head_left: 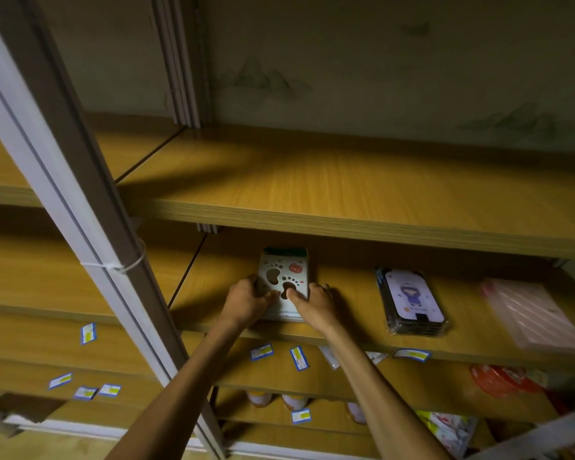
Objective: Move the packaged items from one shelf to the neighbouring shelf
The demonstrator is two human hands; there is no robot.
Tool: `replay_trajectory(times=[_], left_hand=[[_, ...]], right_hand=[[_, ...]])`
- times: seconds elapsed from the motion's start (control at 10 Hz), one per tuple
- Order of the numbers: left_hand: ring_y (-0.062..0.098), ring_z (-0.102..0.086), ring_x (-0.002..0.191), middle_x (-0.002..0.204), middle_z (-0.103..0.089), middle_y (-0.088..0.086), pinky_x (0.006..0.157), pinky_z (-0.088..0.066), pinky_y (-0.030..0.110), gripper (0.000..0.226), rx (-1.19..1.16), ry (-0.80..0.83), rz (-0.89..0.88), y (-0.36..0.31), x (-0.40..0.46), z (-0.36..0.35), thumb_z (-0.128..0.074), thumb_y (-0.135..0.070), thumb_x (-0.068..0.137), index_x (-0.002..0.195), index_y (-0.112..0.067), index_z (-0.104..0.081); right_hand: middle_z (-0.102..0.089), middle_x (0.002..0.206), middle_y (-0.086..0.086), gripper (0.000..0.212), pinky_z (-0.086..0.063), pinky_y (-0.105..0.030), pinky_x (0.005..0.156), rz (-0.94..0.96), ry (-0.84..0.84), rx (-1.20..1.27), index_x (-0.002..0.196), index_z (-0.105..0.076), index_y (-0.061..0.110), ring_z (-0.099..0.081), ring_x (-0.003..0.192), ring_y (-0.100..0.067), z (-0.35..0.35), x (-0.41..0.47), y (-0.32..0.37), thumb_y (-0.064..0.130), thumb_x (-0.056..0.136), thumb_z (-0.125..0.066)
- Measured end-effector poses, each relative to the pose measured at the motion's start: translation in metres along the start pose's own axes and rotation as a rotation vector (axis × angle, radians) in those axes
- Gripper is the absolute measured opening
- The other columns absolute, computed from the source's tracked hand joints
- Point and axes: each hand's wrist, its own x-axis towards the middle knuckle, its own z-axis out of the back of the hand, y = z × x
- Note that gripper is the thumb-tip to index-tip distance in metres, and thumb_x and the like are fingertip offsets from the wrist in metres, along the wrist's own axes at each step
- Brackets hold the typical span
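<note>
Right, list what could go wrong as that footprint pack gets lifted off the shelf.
1. The footprint pack looks like a stack; the left hand and right hand grip only its near end, so pieces may slide off.
2. The upper shelf hangs low overhead; lifting may knock it.
3. The stack of phone cases sits nearby and could be nudged.

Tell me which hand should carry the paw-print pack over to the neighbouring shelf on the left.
Left, probably. The left hand already grips the paw-print pack on the side nearest the neighbouring shelf. The right hand would have to cross over.
</note>
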Motion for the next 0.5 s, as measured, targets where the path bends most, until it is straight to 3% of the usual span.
replay_trajectory(times=[0.1, 0.3, 0.4, 0.5], left_hand=[[0.019, -0.06, 0.091, 0.097, -0.062, 0.003, 0.069, -0.049, 0.027, 0.029, 0.017, -0.029, -0.028, -0.001, -0.001, -0.001, -0.069, -0.031, 0.085, 0.106, -0.014, -0.059], [0.02, -0.059, 0.092, 0.101, -0.06, 0.003, 0.072, -0.051, 0.03, 0.037, 0.041, -0.017, -0.014, -0.005, -0.006, 0.0, -0.065, -0.034, 0.088, 0.116, -0.014, -0.052], [0.024, -0.06, 0.103, 0.115, -0.061, 0.006, 0.086, -0.053, 0.036, 0.051, 0.06, -0.017, -0.041, -0.002, -0.01, -0.001, -0.062, -0.038, 0.089, 0.13, -0.013, -0.046], [0.026, -0.057, 0.113, 0.12, -0.059, 0.004, 0.092, -0.053, 0.043, 0.061, 0.105, -0.007, -0.057, -0.003, -0.017, 0.005, -0.059, -0.053, 0.085, 0.132, -0.018, -0.042]], right_hand=[[-0.002, 0.161, -0.011, 0.078, -0.012, -0.04, 0.118, -0.007, -0.001, -0.013, 0.152, -0.016, 0.007, 0.001, 0.149, -0.025, -0.003, 0.0, -0.003, 0.053, 0.094, -0.044], [0.005, 0.162, -0.008, 0.081, -0.009, -0.046, 0.118, -0.009, -0.004, 0.003, 0.153, -0.008, 0.014, 0.004, 0.148, -0.026, -0.005, -0.005, -0.008, 0.06, 0.093, -0.038], [0.003, 0.162, -0.005, 0.08, -0.011, -0.047, 0.119, 0.001, 0.016, 0.066, 0.154, -0.005, 0.02, -0.002, 0.149, -0.026, -0.003, -0.007, -0.014, 0.062, 0.093, -0.036], [-0.019, 0.158, -0.005, 0.077, -0.027, -0.052, 0.114, 0.03, -0.035, 0.072, 0.15, -0.018, 0.022, -0.021, 0.144, -0.027, 0.01, -0.016, -0.025, 0.065, 0.09, -0.038]])
